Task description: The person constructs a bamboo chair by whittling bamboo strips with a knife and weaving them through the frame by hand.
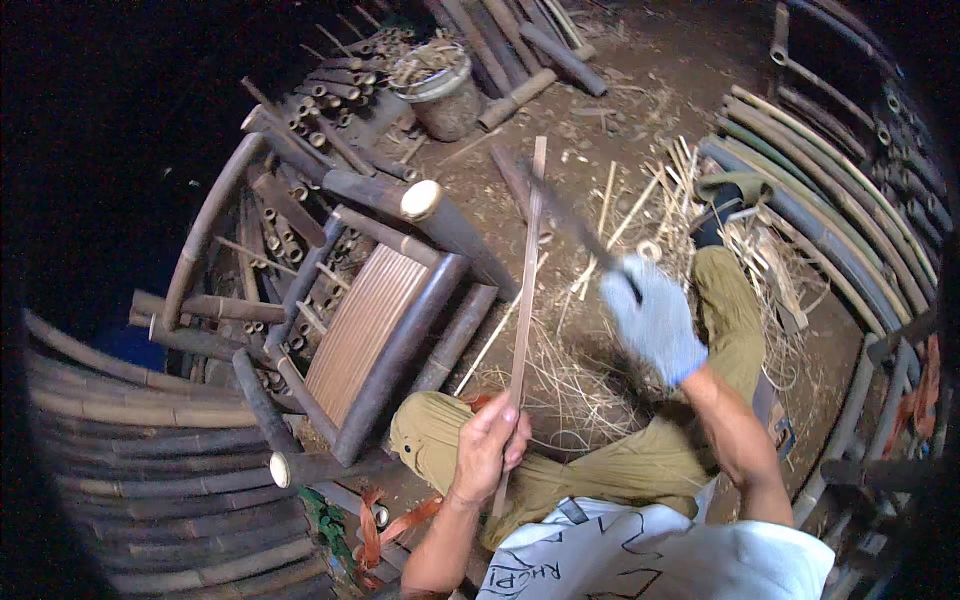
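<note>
Brown strip of wood or bamboo (527,270) stands near-upright at frame centre, pinched in the grip of the left hand (487,445), lower centre. Right of centre, the gloved right hand (655,315) clasps a motion-blurred dark tool (582,230).

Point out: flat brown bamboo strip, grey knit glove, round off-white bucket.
Flat brown bamboo strip (523,318), head view: midway along its visible length.
Grey knit glove (657,322), head view: its back.
Round off-white bucket (448,116), head view: front wall.
</note>
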